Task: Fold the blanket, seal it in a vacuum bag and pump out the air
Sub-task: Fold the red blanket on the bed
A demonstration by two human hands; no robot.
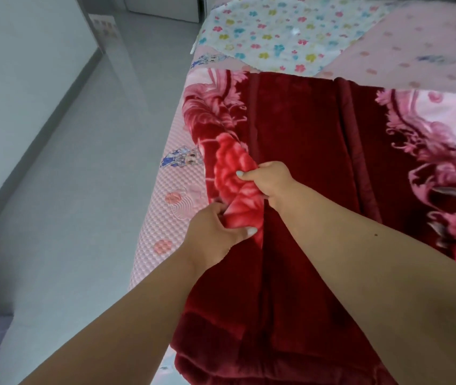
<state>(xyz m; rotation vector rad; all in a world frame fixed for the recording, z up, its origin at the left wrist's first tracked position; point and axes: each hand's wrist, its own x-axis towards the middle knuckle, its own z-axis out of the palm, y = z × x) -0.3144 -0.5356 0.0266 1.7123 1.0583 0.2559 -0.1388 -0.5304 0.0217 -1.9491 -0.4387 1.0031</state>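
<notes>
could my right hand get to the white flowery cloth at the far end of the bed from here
Probably not without leaning in: the right hand grips the red blanket, and the flowery cloth lies well beyond it, though nothing blocks the way.

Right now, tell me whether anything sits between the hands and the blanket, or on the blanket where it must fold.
Nothing visible does. The left hand and right hand both already grip the red blanket at its flowered left edge. No object shows on its spread surface on the bed. No vacuum bag is in view.

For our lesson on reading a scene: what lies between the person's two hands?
In the head view, a bunched fold of the red blanket, its rose pattern showing, spans the gap; the left hand and right hand both grip it.
</notes>
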